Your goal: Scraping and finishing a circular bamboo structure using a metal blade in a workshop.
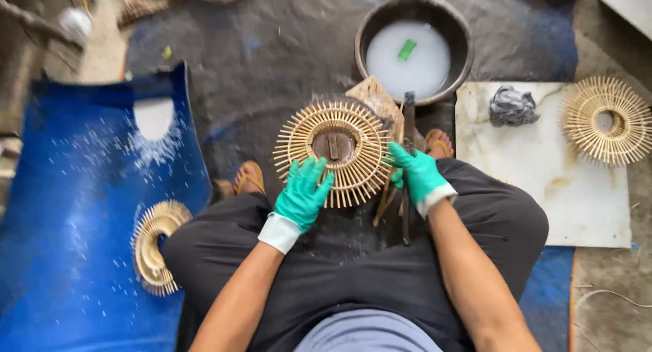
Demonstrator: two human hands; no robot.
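A round wheel of thin bamboo sticks (336, 151) lies flat in front of my knees, with a dark round block showing through its middle. My left hand (303, 192), in a green glove, rests with spread fingers on the wheel's near left rim. My right hand (415, 174), also gloved green, is closed on the wheel's right edge, beside a long dark blade (408, 131) that stands upright there. A few loose sticks (385, 202) lie under that hand.
A dark basin of milky liquid (414, 49) with a green scrap stands beyond the wheel. To the right lies a pale stone slab (543, 168) with a grey rag (512, 107) and another stick wheel (608, 121). A third wheel (155, 247) lies on blue sheeting (75, 209) at left.
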